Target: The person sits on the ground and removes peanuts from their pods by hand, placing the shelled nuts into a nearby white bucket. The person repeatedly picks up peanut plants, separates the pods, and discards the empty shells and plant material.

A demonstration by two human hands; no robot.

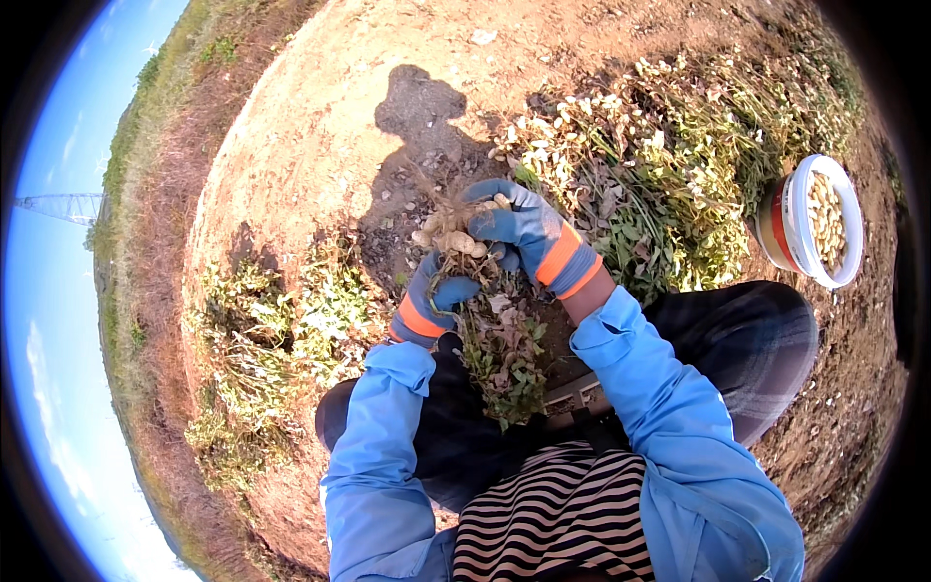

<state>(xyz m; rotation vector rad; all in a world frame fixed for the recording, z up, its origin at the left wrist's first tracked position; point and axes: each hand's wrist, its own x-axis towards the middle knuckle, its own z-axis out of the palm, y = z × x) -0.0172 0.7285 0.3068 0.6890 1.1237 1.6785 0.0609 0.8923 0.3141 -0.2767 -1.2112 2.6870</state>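
My left hand (430,302), in a grey-blue work glove with an orange band, grips the stems of a peanut plant (505,349). Its leafy end hangs toward my lap, between my legs. Pale pods (460,242) and dry roots stick up above the left fist. My right hand (525,225), gloved the same way, curls around the pod cluster from the right, with pods at its thumb and fingers. Part of the roots and some fingertips are hidden. Both hands are close together over the shaded ground.
A white-rimmed plastic bucket (798,218) holding shelled-looking whole peanut pods (826,222) stands beyond my right knee. Pulled peanut plants (654,156) lie heaped at the right front. Another heap of plants (291,320) lies at my left on bare soil (313,124).
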